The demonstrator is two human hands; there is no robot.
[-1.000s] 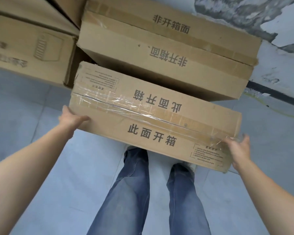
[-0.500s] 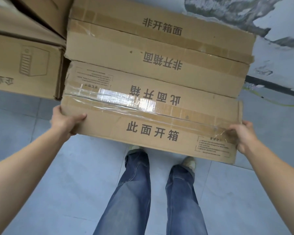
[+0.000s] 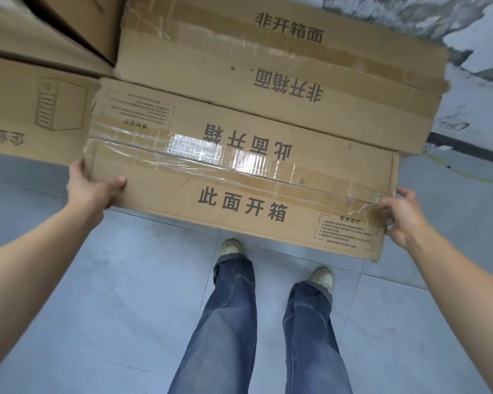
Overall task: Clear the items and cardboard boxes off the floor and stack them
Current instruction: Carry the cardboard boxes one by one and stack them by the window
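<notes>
1. I have the flat carton (image 3: 239, 177) held above the floor (image 3: 125, 294), its far long edge against the stacked carton (image 3: 282, 81) behind it.
2. The left hand (image 3: 90, 189) grips the near left corner, thumb on top. The right hand (image 3: 400, 217) grips the right end over the tape.
3. The step in hand, I judge, is placing this carton on the stack.
4. Next I would slide it forward level, square it with the stacked carton, then let go with both hands.

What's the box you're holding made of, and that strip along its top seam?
Held box: brown cardboard, matte, probably corrugated; creased flaps and frayed corners show it. Seam strip: seemingly clear plastic tape over brown tape; it glares and wrinkles.
</notes>
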